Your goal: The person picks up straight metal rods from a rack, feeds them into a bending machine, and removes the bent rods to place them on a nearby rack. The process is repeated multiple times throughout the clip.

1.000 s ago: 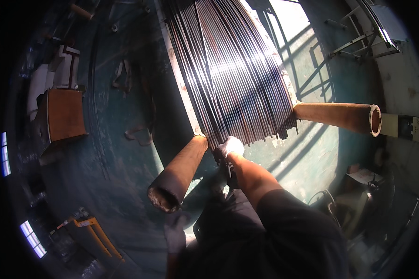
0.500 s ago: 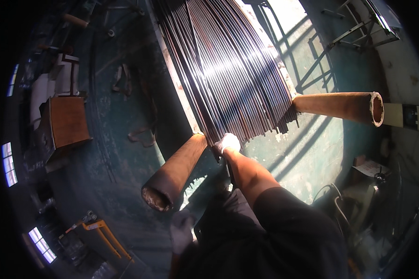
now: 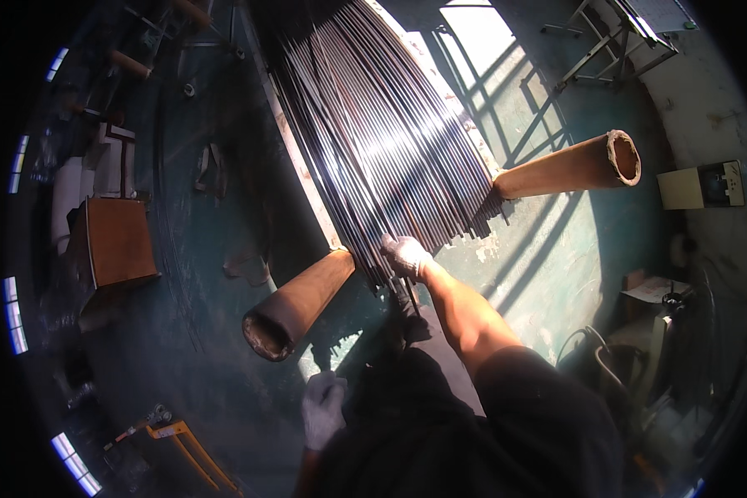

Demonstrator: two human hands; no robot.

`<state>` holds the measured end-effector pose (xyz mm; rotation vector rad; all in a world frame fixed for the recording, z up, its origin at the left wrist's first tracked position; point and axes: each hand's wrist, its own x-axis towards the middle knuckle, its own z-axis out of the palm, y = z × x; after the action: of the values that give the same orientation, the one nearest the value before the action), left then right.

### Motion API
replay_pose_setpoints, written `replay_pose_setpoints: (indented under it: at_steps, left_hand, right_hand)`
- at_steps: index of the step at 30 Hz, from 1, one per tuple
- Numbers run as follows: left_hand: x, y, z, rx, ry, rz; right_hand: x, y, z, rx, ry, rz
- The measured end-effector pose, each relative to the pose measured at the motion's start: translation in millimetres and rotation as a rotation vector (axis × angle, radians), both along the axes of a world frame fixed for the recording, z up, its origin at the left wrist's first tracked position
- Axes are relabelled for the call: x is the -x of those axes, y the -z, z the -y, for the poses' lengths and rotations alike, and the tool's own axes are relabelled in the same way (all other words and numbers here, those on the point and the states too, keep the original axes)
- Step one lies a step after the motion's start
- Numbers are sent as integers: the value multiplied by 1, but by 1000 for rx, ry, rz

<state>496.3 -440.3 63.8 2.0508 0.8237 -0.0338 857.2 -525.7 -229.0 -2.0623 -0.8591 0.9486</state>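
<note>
Many long, dark, shiny rods (image 3: 369,133) lie side by side in a wide layer, running away from me. My right hand (image 3: 405,256), in a white glove, is at their near ends left of the middle. Its fingers are closed on a rod, though the fingertips are partly hidden. One dark rod end (image 3: 411,297) sticks out below this hand, past the others. My left hand (image 3: 324,411), also gloved, hangs low beside my body in shade. Its fingers are loosely bent and apart, with nothing seen in them.
Brown tubes jut out at either side of the rods, one at left (image 3: 299,307), one at right (image 3: 568,166). A pale frame rail (image 3: 303,170) edges the layer. An orange-brown box (image 3: 120,241) and a yellow frame (image 3: 195,452) stand left; a hose (image 3: 598,344) lies right.
My right hand has shifted slightly up along the rods from their ends. My left hand has come further into view. The whole scene has slid a little as my head moved.
</note>
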Motion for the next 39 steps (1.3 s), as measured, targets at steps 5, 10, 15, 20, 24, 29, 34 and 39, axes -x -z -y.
replay_pose_setpoints:
  at_steps: [5, 10, 15, 20, 24, 29, 34, 39]
  left_hand:
    - [-15, 9, 12, 271, -106, -60]
    - [-28, 51, 43, 520, 7, -92]
    - [-36, 111, 82, 939, -52, -178]
    - [-55, 162, 162, 1560, -205, -111]
    - [-46, 173, 217, 1662, -357, -7]
    - [-44, 148, 249, 1641, 152, 122]
    - [18, 124, 444, 1403, 338, -56]
    - [173, 77, 717, 1253, 709, -416]
  right_hand:
    - [34, -77, 91, 222, 571, -598]
    - [197, -152, 312, 451, 535, -368]
    - [448, -260, 506, 730, 692, -400]
    - [639, -368, 590, 1043, 636, -422]
    - [718, -382, 603, 1066, 794, -90]
    - [749, -355, 648, 773, 1046, 710]
    - [793, -356, 788, 799, 1055, 1059]
    - [866, -346, 943, 880, 1176, 1081]
